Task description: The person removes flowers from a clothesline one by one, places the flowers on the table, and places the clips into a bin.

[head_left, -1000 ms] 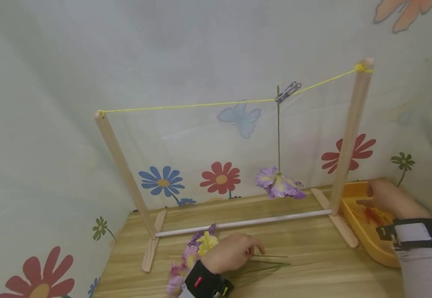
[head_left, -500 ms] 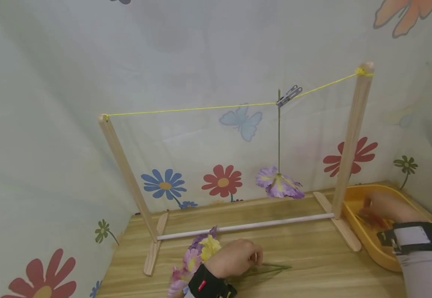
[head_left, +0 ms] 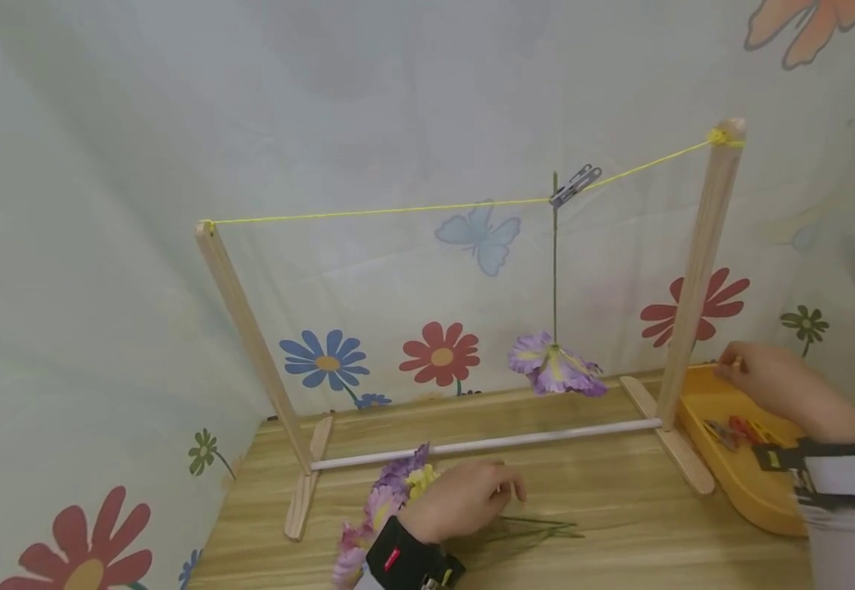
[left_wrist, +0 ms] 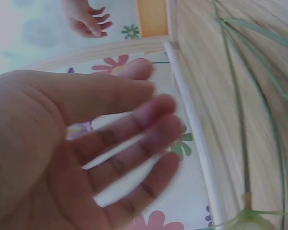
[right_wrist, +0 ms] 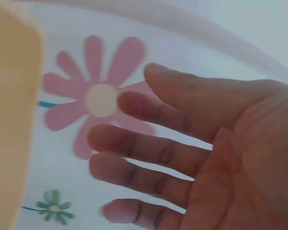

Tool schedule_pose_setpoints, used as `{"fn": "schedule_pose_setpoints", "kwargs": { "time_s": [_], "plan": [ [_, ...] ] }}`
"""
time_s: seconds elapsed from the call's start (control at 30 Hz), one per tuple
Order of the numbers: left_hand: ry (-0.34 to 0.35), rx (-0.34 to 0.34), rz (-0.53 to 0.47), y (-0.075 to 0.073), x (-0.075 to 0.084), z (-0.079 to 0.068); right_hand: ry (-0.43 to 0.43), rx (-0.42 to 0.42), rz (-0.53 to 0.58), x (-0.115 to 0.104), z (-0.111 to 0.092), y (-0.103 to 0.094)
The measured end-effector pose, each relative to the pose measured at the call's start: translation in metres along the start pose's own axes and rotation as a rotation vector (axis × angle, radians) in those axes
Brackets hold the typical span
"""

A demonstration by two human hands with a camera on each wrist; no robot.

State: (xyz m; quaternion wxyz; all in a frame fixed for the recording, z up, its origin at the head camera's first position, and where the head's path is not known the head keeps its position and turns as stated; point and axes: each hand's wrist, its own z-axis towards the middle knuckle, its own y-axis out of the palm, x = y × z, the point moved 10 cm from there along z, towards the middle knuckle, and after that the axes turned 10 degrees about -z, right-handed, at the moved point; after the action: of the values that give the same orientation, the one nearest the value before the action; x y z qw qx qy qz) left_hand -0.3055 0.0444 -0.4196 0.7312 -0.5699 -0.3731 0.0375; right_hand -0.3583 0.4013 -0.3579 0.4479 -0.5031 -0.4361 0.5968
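My left hand (head_left: 464,500) hovers over the table beside several artificial flowers (head_left: 379,508) in purple, pink and yellow. Their green stems (head_left: 538,528) lie to the right of it. In the left wrist view its fingers are relaxed and apart, holding nothing. My right hand (head_left: 781,385) is above the far part of a yellow tray (head_left: 748,500), with loosely bent fingers and nothing between them in the right wrist view. Inside the tray are grey, red and yellow clips (head_left: 725,434). A purple flower (head_left: 556,365) hangs head down from a yellow string (head_left: 383,213), held by a grey clothespin (head_left: 575,187).
The string spans two wooden posts (head_left: 253,344) on flat wooden feet (head_left: 685,463). A white bar (head_left: 501,445) joins the posts low down, just behind the loose flowers. A printed cloth backdrop (head_left: 368,106) stands behind and at both sides of the wooden table (head_left: 641,524).
My right hand has come up out of the tray, uncovering the clips. The left hand has stayed near the stems, its fingers slightly less bent than half a second ago.
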Motion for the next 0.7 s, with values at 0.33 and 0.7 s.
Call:
{"fn": "schedule_pose_setpoints", "kwargs": {
  "time_s": [0.33,0.7],
  "plan": [
    [0.083,0.272,-0.244,-0.035,0.006,-0.008,-0.061,0.328,0.008,-0.049,-0.023,-0.053],
    [0.105,0.388,-0.543,-0.058,-0.004,-0.005,-0.28,0.603,0.236,-0.095,-0.039,-0.076]
  ]
}}
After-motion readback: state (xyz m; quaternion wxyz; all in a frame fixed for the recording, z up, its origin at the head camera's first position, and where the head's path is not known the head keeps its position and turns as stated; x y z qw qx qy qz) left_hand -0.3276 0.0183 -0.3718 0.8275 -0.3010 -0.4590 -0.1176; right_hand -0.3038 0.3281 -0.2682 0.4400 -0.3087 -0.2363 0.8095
